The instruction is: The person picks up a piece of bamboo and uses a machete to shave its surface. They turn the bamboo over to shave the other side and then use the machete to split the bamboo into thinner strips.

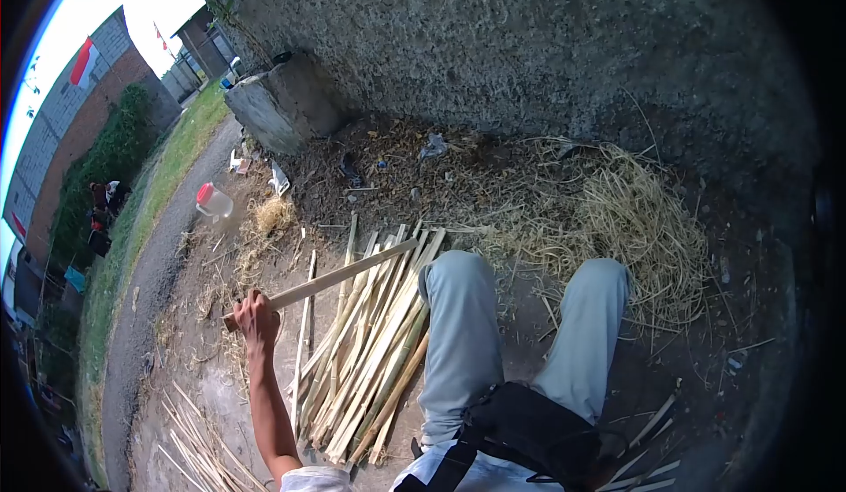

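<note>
My left hand [256, 317] is closed around one end of a long flat wooden slat [344, 273]. From my fist the slat slants up to the right, its far end above a pile of split bamboo strips [366, 342]. The pale and greenish strips lie roughly side by side on the ground, just left of my knees. A single thin strip [305, 333] lies apart from the pile, near my left hand. My right hand does not show in this view.
Curly bamboo shavings [639, 236] are heaped right of my knees, below a rough wall [529, 51]. More thin strips [207, 443] lie at lower left. A red-lidded plastic jug [214, 201] stands near the path [145, 298]. A concrete block [286, 108] juts from the wall.
</note>
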Demonstrator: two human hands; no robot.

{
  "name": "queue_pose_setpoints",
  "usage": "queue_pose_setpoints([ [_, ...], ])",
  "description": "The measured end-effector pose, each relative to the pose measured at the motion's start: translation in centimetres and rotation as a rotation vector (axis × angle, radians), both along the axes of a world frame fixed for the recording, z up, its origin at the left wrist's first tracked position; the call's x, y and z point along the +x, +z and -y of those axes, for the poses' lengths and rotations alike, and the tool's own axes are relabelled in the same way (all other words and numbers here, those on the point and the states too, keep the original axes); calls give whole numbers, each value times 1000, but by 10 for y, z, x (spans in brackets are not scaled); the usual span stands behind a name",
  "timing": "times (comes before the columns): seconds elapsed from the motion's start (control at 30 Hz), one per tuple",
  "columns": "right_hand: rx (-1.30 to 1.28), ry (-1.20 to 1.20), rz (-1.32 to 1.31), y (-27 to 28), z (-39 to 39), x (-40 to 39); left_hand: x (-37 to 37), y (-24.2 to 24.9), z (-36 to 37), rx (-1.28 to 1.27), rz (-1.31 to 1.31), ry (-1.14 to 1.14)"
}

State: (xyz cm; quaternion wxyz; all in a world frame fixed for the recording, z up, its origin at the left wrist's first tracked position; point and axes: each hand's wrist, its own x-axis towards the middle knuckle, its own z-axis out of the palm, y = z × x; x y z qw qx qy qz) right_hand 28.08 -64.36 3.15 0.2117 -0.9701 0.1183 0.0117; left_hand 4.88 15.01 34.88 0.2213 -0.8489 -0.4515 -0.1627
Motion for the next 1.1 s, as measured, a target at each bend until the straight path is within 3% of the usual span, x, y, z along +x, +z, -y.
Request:
queue_pose_setpoints([
  [0.07,188,-24,205,-9,-4,5,45,58,-4,129,-76,-137],
  [0.1,480,-138,233,-47,13,12,67,85,-2,189,-99,-201],
  [0.2,264,-119,237,-24,-1,17,123,145,-13,334,-166,-396],
  [0.33,176,-161,274,-10,-9,24,204,200,-6,407,-261,-649],
  [0.53,33,-222,464,7,-12,56,295,224,29,593,-326,-909],
  [0.6,14,-247,549,41,-27,81,316,230,44,619,-311,-968],
  [0.63,300,-501,497,72,-46,98,324,234,55,611,-308,-990],
  [0.77,745,-531,415,138,-70,193,358,226,89,600,-317,-1090],
  [0.83,837,-372,502,197,-108,231,372,213,105,576,-328,-1135],
  [0.9,1128,-188,540,256,-152,256,386,202,122,554,-302,-1209],
  [0.97,1180,-10,510,313,-198,264,396,193,142,549,-335,-1219],
  [1.1,1281,352,362,363,-280,273,409,174,177,570,-394,-1270],
])
